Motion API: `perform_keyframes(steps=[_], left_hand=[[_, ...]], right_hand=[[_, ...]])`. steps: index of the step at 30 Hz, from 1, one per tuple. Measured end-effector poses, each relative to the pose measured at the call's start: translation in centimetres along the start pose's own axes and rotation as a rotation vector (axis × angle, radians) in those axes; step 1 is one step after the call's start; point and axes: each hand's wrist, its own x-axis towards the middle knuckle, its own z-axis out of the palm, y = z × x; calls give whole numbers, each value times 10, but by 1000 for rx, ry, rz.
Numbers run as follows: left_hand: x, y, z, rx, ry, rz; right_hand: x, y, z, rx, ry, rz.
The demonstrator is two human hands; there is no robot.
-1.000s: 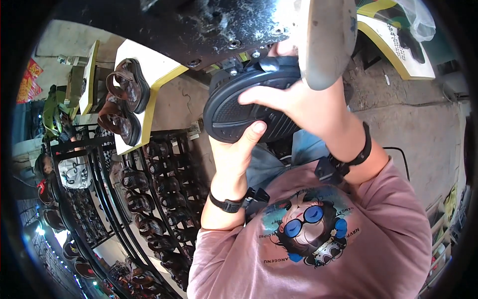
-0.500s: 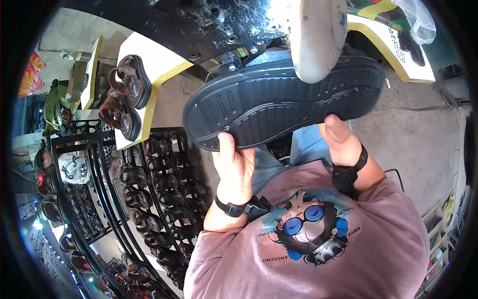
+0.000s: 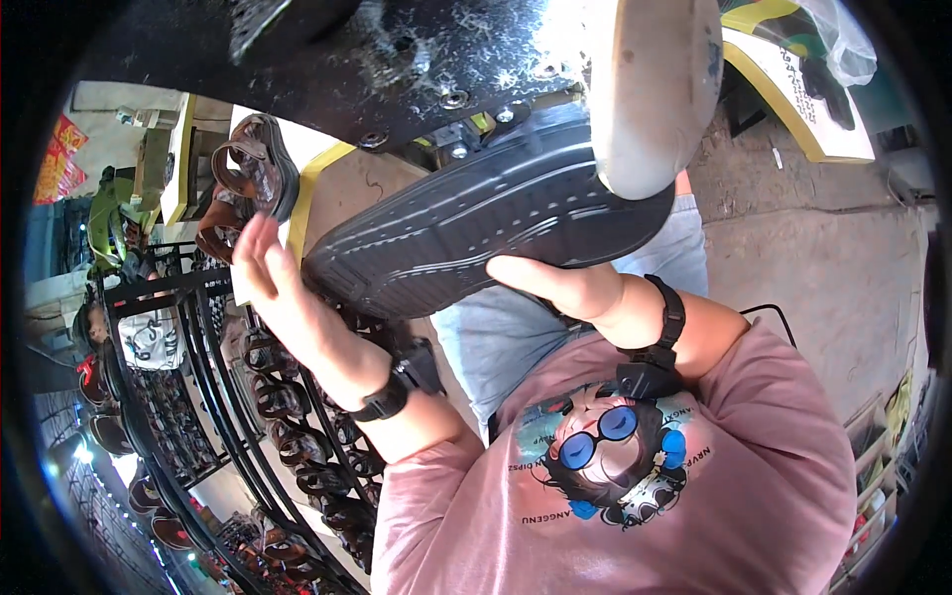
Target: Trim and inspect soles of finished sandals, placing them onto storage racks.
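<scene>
A long black shoe sole (image 3: 436,238), its ribbed underside facing me, tilts under the rounded cream machine arm (image 3: 654,99). The arm's tip overlaps the right part of the sole. My right hand (image 3: 585,290) grips its lower edge, thumb lying on the ribbed face and the other fingers hidden behind. By the sole's left end, my left hand (image 3: 297,297) is raised with fingers stretched out and nothing in them. Its fingertips overlap a pair of brown sandals (image 3: 253,171) in the picture. Whether an upper is joined to the sole is hidden.
The dark, scuffed machine body (image 3: 397,69) spans the top. Sandals rest on a white, yellow-edged table (image 3: 315,159) at left. Below it, a black rack (image 3: 213,347) holds many more sandals. Another yellow-edged table (image 3: 793,99) stands at the upper right.
My left hand has let go of the sole and moved up and left. The sole has shifted left and tilted more steeply. My right hand has slid left along its lower edge.
</scene>
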Motion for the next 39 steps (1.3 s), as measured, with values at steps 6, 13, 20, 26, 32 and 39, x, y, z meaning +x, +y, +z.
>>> perform_keyframes(steps=[6, 13, 20, 26, 32, 39], left_hand=[[0, 68, 48, 16, -967, -32], [-38, 40, 44, -502, -757, -383], [-91, 22, 58, -870, -441, -474], [-110, 14, 68, -1023, -452, -494], [-108, 23, 68, -1077, -421, -571], [-60, 33, 40, -676, -279, -456]], right_hand=[[4, 29, 10, -146, -47, -60], [-1, 20, -25, -656, -132, -36], [-27, 10, -37, -766, 128, -179], [3, -43, -78, -1240, -16, -356], [41, -98, -76, -1161, -266, -306], [36, -72, -44, -1141, -175, -233]])
